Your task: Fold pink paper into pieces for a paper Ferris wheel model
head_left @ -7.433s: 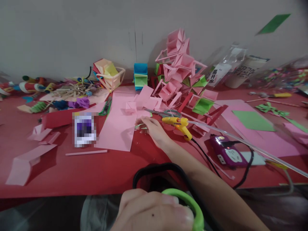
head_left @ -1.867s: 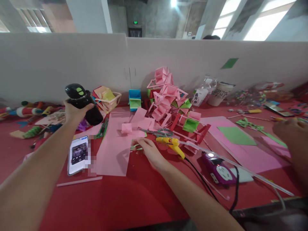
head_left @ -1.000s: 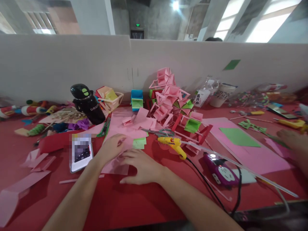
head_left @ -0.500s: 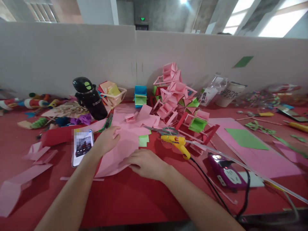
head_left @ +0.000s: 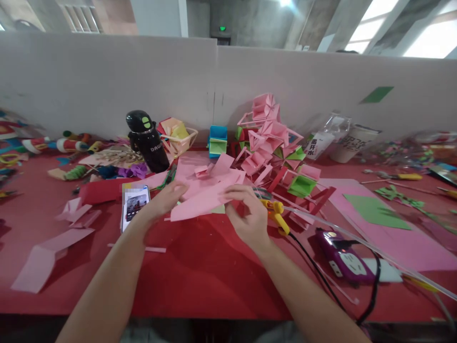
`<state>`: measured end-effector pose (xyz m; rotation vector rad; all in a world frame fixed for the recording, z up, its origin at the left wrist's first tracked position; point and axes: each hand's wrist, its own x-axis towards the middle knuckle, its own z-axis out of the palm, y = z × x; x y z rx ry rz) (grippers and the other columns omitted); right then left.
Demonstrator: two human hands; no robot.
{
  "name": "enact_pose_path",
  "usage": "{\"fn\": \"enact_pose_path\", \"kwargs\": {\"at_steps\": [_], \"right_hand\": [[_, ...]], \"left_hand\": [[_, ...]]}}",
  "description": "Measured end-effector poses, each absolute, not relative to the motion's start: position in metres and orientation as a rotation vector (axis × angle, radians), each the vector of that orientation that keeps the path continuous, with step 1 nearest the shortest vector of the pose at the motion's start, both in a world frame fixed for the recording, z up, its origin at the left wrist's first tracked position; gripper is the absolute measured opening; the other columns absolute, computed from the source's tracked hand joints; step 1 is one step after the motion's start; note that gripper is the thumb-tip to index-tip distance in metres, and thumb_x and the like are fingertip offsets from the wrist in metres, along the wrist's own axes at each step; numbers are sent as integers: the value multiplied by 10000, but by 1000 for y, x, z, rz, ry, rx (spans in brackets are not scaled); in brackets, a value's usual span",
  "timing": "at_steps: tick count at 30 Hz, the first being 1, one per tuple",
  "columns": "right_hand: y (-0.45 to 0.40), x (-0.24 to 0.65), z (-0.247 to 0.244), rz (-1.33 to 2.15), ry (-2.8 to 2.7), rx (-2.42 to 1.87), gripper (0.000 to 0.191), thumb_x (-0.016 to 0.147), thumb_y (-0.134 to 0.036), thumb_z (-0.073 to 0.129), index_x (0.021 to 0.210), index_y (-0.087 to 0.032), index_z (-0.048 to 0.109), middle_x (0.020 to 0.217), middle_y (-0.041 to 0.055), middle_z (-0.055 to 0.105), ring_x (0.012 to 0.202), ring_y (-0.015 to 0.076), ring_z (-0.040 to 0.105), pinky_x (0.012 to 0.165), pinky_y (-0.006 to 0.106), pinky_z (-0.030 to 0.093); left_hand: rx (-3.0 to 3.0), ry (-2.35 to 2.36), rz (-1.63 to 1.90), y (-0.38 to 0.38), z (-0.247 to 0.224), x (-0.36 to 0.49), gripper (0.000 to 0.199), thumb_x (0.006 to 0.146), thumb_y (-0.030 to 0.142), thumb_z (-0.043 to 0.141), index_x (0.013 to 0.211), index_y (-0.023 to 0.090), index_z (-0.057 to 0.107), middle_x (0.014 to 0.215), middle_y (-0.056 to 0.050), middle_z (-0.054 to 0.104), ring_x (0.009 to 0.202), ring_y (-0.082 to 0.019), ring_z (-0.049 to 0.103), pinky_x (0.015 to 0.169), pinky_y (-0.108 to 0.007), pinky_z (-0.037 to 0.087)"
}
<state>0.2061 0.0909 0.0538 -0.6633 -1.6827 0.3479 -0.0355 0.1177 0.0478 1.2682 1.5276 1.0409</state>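
A sheet of pink paper [head_left: 202,202] is lifted off the table in front of me, its near edge tilted up. My right hand [head_left: 248,214] pinches its right side between thumb and fingers. At the sheet's left edge, my left hand [head_left: 167,197] has its fingers closed on the paper, the fingertips partly hidden. Just behind lie more pink paper pieces and a small folded pink piece [head_left: 202,171]. Green-handled scissors [head_left: 167,177] rest beyond my left hand, and a yellow glue gun [head_left: 280,221] lies to the right of my right hand.
A phone [head_left: 134,205] lies by my left forearm, with a black bottle [head_left: 148,143] behind it. Pink folded-paper structures [head_left: 267,136] are piled at the back. On the right are a purple power socket [head_left: 342,257], its black cable, and a green sheet [head_left: 376,211] on pink paper.
The pink sheet, flat on the table before, is now raised and moved away from me. My right hand has moved up and right with its edge. The view has shifted slightly left.
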Motion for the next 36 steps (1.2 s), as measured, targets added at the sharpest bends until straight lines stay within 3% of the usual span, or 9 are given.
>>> {"fn": "enact_pose_path", "kwargs": {"at_steps": [3,5,10,14,18,22,26,31,36], "right_hand": [[89,207,56,417,-1756,-595,256,788,-47,607,917,-251,691,979,43,697,984,215,650,921,426,508],[89,210,56,488,-1847,-577,248,758,-71,625,906,-256,700,1050,49,699,1100,242,625,1024,482,461],[100,216,47,925,-1806,-613,477,814,-334,653,1289,-292,628,1587,53,402,1500,297,303,1218,540,244],[112,209,37,1148,-1429,-784,647,818,-445,691,1414,-282,502,1541,92,474,1400,266,467,1140,473,401],[116,202,30,1324,-1312,-855,468,755,-421,764,1150,-196,656,1163,108,729,1043,262,684,936,429,542],[121,205,22,1186,-1237,-965,304,792,-387,721,1003,-174,677,995,84,757,867,240,702,800,386,566],[128,212,16,824,-1539,-1069,243,882,-304,579,1031,-153,698,992,108,761,885,260,709,814,405,569],[123,213,17,473,-1952,-1083,541,866,-82,408,1357,-174,615,1383,126,639,1273,255,612,1072,433,492],[111,206,20,339,-2157,-1130,576,881,-154,498,1453,-209,539,1580,133,425,1404,297,484,1093,479,483]], "left_hand": [[1117,1487,1091,119,51,-35,825,683,418,833,1398,213,477,1129,-115,703,919,-237,677,697,-293,492],[1079,1452,1195,122,51,-38,922,601,299,879,1415,198,458,1210,-137,675,970,-231,674,738,-290,502],[1116,1262,1457,131,43,-47,740,552,272,882,1234,163,616,1079,-101,713,893,-217,683,805,-340,533],[1219,1185,1435,134,36,-42,444,596,355,879,943,141,704,918,-77,731,824,-199,670,784,-324,533],[1237,1201,1361,128,37,-21,434,646,411,857,935,145,671,912,-81,733,801,-200,672,729,-304,535],[1214,1080,1131,117,45,-8,650,660,354,857,1227,175,592,1139,-124,718,932,-258,706,773,-359,576],[1378,1166,1047,112,50,-8,641,643,292,858,1221,162,611,1256,-142,673,1096,-297,670,851,-368,573],[1340,1211,1055,112,48,-2,617,693,250,781,1277,170,600,1189,-117,701,1079,-297,671,844,-375,562],[955,952,1028,110,46,11,523,830,469,643,1270,187,616,1062,-112,743,945,-302,713,786,-411,575]]}}
